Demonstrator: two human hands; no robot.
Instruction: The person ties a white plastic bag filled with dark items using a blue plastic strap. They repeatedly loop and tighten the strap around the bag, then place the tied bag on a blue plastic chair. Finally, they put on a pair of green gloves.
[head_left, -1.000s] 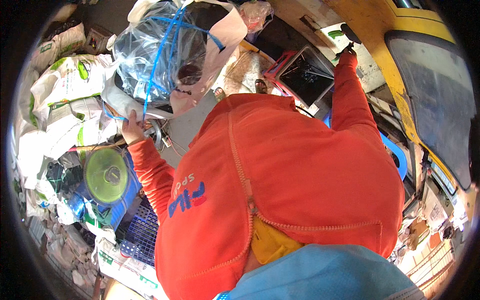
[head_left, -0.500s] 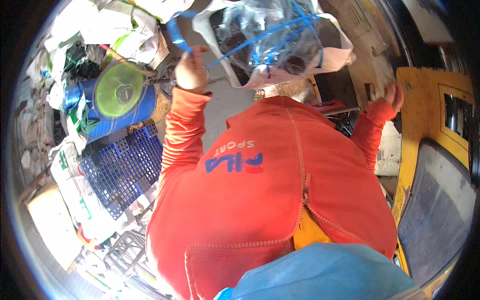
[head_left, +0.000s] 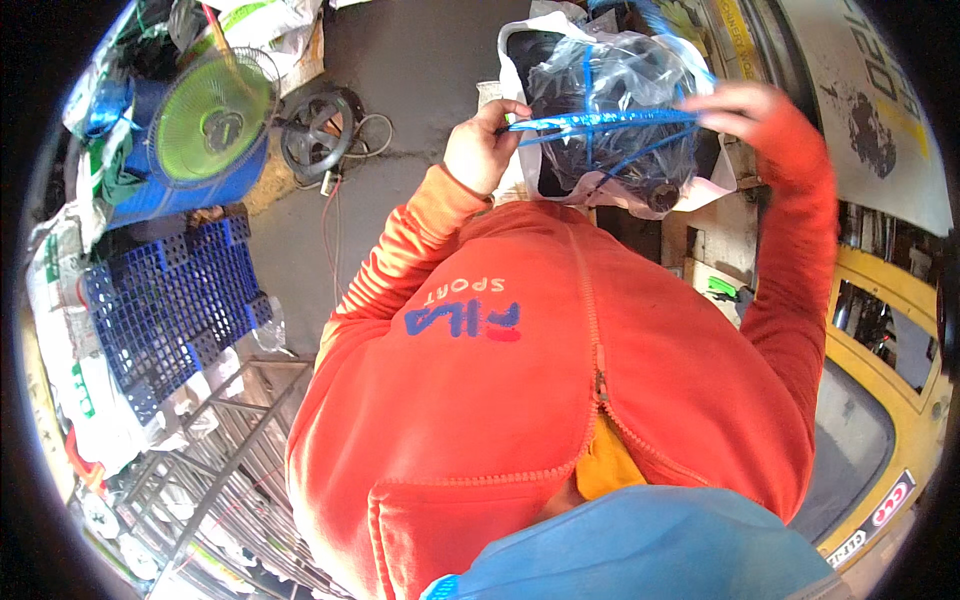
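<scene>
In front of my chest, a white sack (head_left: 722, 180) stands with its mouth gaping. Clear plastic (head_left: 640, 75) and dark, black-wrapped contents fill it, crossed by strands of blue plastic twine (head_left: 600, 120). A shiny length of this twine stretches sideways over the opening. Its left end is pinched between the thumb and fingers of my left hand (head_left: 478, 150), by the sack's left rim. At the right end, my right hand (head_left: 745, 108) grips the twine, its fingers somewhat smeared by motion. What lies inside the black wrapping is hidden.
On the left, a green-bladed fan (head_left: 215, 118) leans on a blue drum (head_left: 220, 185), with a blue plastic pallet (head_left: 175, 310) below. A black wheel-like part (head_left: 320, 132) and a cord lie on the floor. Metal racks (head_left: 215, 470) stand lower left; yellow machinery (head_left: 880, 370) is at right.
My right hand has come from the far right to the twine over the sack. My left hand has shifted right and slightly down. The view has turned, and the sack appears further right.
</scene>
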